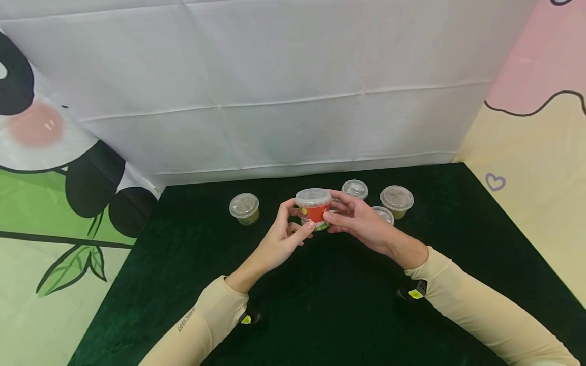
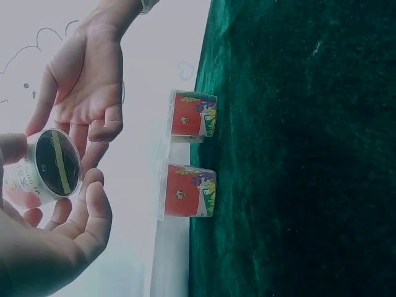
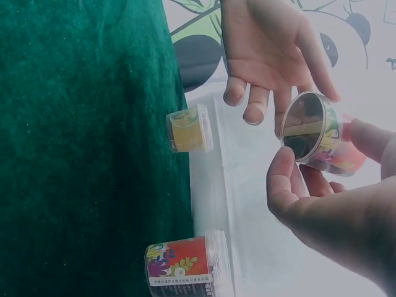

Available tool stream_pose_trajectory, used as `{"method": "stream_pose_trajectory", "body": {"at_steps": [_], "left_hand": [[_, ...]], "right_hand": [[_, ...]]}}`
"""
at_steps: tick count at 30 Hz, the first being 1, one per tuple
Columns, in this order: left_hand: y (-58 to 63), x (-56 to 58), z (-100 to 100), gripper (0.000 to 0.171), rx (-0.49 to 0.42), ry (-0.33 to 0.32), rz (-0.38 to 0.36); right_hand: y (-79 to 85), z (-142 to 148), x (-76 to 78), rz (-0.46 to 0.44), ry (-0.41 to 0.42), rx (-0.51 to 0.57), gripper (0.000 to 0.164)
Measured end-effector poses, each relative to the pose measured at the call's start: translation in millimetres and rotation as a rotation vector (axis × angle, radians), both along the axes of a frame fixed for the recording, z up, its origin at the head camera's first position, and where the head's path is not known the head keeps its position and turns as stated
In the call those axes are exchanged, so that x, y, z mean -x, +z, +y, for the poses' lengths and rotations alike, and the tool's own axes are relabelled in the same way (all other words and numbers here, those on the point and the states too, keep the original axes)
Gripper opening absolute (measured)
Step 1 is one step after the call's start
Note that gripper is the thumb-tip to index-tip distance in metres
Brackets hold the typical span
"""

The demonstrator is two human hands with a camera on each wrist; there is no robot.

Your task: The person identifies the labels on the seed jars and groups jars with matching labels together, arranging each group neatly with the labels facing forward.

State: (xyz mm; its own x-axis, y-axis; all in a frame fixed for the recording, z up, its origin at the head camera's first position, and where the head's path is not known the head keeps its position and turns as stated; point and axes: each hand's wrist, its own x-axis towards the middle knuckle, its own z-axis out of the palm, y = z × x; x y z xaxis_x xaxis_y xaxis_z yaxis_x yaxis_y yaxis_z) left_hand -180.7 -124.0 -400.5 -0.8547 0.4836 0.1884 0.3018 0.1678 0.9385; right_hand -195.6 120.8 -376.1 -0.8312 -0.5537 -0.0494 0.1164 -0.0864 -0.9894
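Observation:
A clear plastic cup (image 1: 316,211) with a red label and a clear lid is held up above the table, between both hands. My left hand (image 1: 280,240) grips its left side, thumb in front and fingers behind. From the other side my right hand (image 1: 363,223) holds it, with the thumb on the label. The wrist views show the cup tilted, with its dark round base (image 2: 57,162) crossed by a yellowish strip. Its contents cannot be made out.
A lidded cup (image 1: 244,207) stands on the dark green cloth (image 1: 293,305) at left. At right are three more, a rear cup (image 1: 355,189), an outer cup (image 1: 397,199) and one partly hidden cup (image 1: 384,214) behind my right hand. A white curtain (image 1: 284,127) hangs behind.

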Motion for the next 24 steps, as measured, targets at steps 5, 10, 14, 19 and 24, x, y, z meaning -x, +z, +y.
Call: {"method": "stream_pose_trajectory", "body": {"at_steps": [5, 10, 14, 19, 24], "left_hand": [[1.1, -0.8, -0.3, 0.063, 0.001, 0.005, 0.0], [1.6, -2.1, 0.4, 0.066, 0.001, -0.001, -0.004], [1.6, -3.6, 0.0, 0.068, -0.002, -0.001, -0.01], [0.8, -4.7, -1.8, 0.066, 0.005, 0.012, 0.0], [0.1, -4.6, -4.4, 0.064, -0.001, 0.02, 0.01]], "right_hand": [[-0.4, -1.0, -0.1, 0.015, 0.007, -0.007, 0.064], [-1.2, -4.3, 0.0, 0.056, 0.031, -0.033, 0.066], [-1.4, -6.3, -0.6, 0.061, 0.03, -0.045, 0.067], [-2.0, -7.3, -0.8, 0.041, 0.028, -0.031, 0.068], [-2.4, -7.3, -0.7, 0.027, 0.025, -0.007, 0.068]]}}
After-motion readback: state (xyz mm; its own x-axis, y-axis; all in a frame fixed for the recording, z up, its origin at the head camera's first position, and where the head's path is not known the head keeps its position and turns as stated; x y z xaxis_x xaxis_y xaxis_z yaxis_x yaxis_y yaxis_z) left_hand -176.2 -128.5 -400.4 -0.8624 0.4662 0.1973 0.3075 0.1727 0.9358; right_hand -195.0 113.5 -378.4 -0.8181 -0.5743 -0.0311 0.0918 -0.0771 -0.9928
